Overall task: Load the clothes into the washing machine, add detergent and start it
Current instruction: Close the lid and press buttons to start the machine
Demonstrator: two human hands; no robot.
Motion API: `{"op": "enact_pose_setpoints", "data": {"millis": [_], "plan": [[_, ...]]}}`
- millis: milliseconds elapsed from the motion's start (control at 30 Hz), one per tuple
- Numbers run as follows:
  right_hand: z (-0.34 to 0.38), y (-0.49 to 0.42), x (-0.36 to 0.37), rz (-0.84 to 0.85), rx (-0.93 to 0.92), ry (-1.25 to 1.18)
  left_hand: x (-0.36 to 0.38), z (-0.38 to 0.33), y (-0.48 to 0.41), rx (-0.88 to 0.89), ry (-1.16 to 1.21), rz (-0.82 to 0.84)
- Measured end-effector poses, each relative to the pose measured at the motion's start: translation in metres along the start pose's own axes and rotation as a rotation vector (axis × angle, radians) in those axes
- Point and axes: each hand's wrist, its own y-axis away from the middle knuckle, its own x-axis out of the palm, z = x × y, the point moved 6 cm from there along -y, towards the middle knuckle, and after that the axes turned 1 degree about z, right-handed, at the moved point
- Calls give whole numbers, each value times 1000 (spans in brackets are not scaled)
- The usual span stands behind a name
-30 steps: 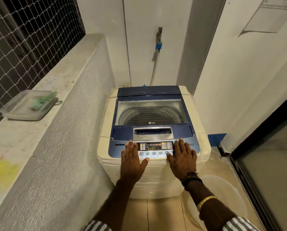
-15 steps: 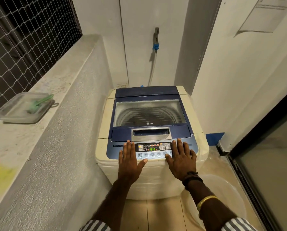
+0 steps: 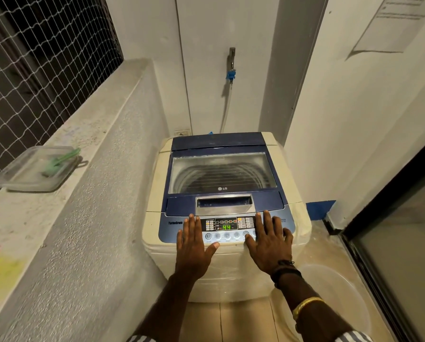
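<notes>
A cream top-load washing machine (image 3: 154, 193) with a blue lid (image 3: 218, 141) stands in front of me, lid closed over the glass window. Its control panel (image 3: 227, 227) shows a lit green "44". My left hand (image 3: 194, 248) lies flat, fingers straight, on the left part of the panel. My right hand (image 3: 270, 245) lies flat on the right part, its thumb beside the row of round buttons. No clothes are visible through the window.
A concrete ledge (image 3: 65, 193) with netting behind runs along the left and carries a clear plastic container (image 3: 37, 169) with a green scoop. A translucent tub (image 3: 334, 292) sits on the floor at right, by a dark sliding door (image 3: 391, 243). A tap with a hose (image 3: 231, 70) is on the back wall.
Both hands stay flat on the panel. The display now reads a green 44. The view shifted slightly.
</notes>
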Motion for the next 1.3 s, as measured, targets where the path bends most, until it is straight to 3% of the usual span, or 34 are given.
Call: {"op": "enact_pose_setpoints", "data": {"millis": [1300], "plan": [[2, 3, -2, -30, -2, -23, -4, -4, 1, -11, -25, 36]]}}
